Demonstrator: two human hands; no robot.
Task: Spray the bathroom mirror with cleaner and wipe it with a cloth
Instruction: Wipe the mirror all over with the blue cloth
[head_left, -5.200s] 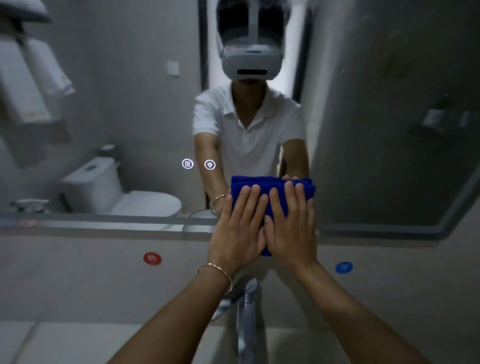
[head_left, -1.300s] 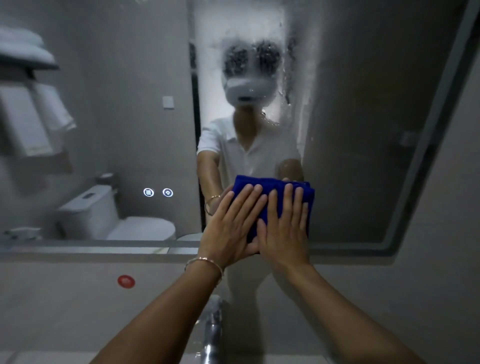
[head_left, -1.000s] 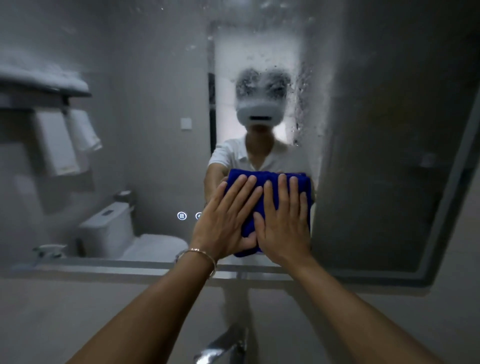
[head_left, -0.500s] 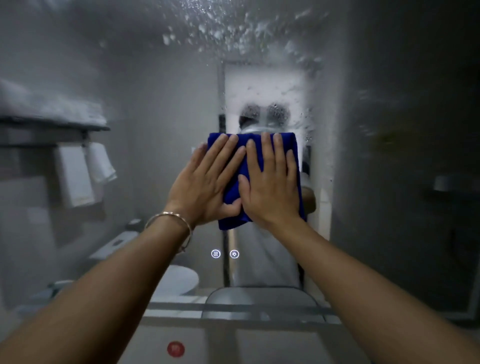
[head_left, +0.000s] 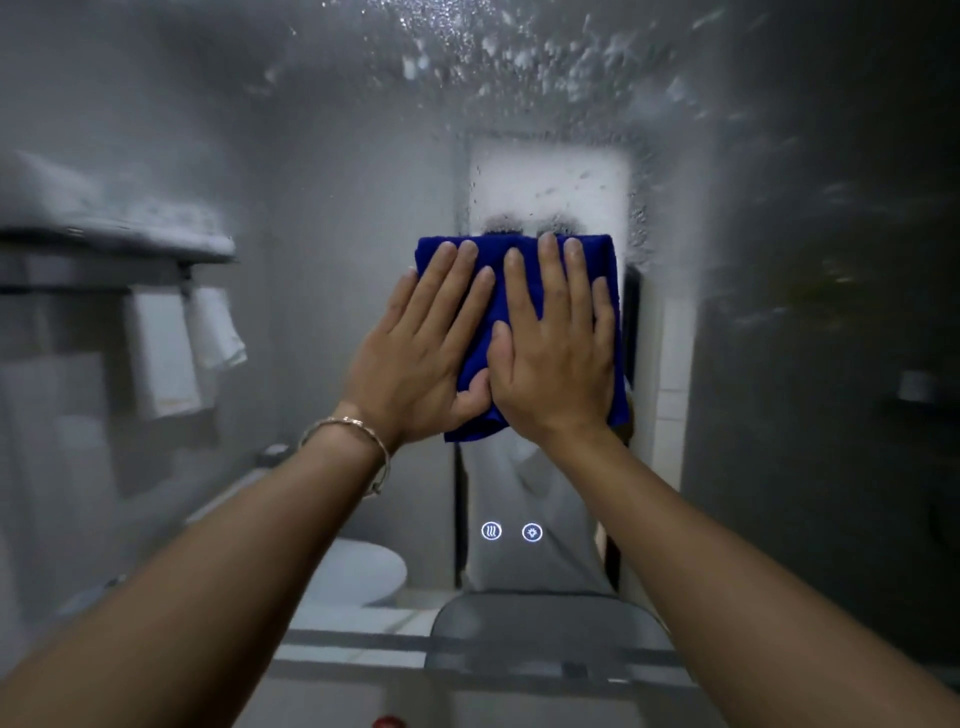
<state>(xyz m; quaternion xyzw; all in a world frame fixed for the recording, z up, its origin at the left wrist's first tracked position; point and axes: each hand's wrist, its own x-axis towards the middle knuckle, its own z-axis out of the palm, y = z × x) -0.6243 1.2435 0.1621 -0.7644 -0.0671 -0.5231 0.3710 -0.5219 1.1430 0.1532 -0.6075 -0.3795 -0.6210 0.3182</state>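
Note:
A folded blue cloth (head_left: 498, 260) lies flat against the bathroom mirror (head_left: 337, 208) at mid height. My left hand (head_left: 421, 358) and my right hand (head_left: 556, 353) press on it side by side with straight fingers. A thin bracelet sits on my left wrist. White foam and droplets of cleaner (head_left: 519, 57) speckle the glass above the cloth. The spray bottle is out of sight.
Two lit touch icons (head_left: 511, 531) glow on the mirror below the cloth. The mirror's lower edge (head_left: 363, 642) runs across the bottom. A towel rack (head_left: 119, 249) and a toilet (head_left: 358, 571) show as reflections at left. A red dot (head_left: 388, 722) sits on the wall below.
Both hands have slid the cloth up the mirror from near its lower edge to mid height, and my view has tilted upward. Foam at the top has come into view.

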